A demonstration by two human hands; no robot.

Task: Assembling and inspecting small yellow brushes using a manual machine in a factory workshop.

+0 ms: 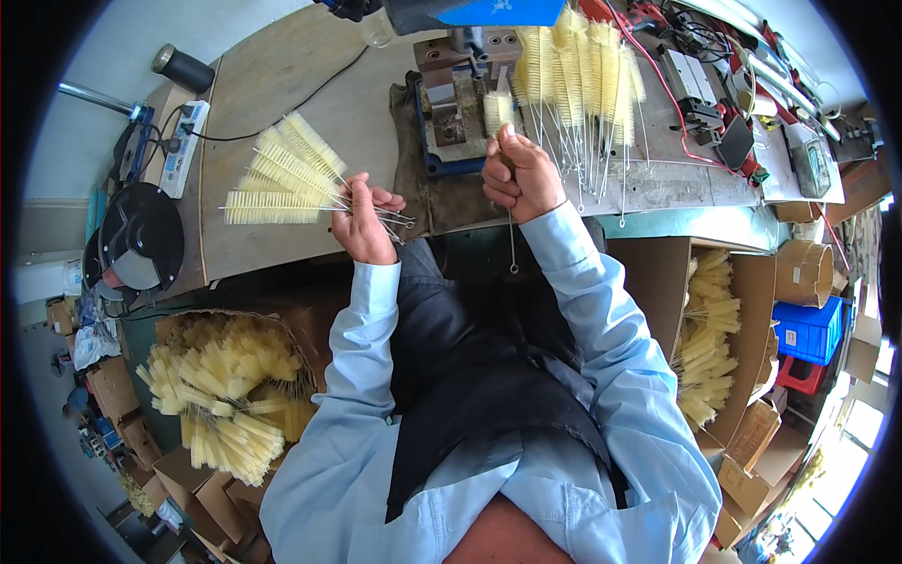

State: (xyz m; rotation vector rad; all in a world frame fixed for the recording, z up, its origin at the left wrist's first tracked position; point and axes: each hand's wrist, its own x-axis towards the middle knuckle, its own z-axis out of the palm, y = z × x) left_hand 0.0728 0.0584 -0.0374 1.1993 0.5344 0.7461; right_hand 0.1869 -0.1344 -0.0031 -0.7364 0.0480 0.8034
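Left hand (362,224) grips a fan of bottle brushes (282,174) by their wire stems, near the workbench's (282,85) front edge. Right hand (521,177) is clenched around a single brush (498,111), stem hanging below the fist, just before the metal fixture (456,108). A row of finished brushes (583,70) stands beside it. A carton of brushes (225,395) sits beneath the left edge.

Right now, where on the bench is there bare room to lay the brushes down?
The bare wooden board beyond the left hand and its fanned bundle of brushes is free, bordered by the power strip and the metal fixture. Past the right hand it is crowded: upright brushes, cables and tools.
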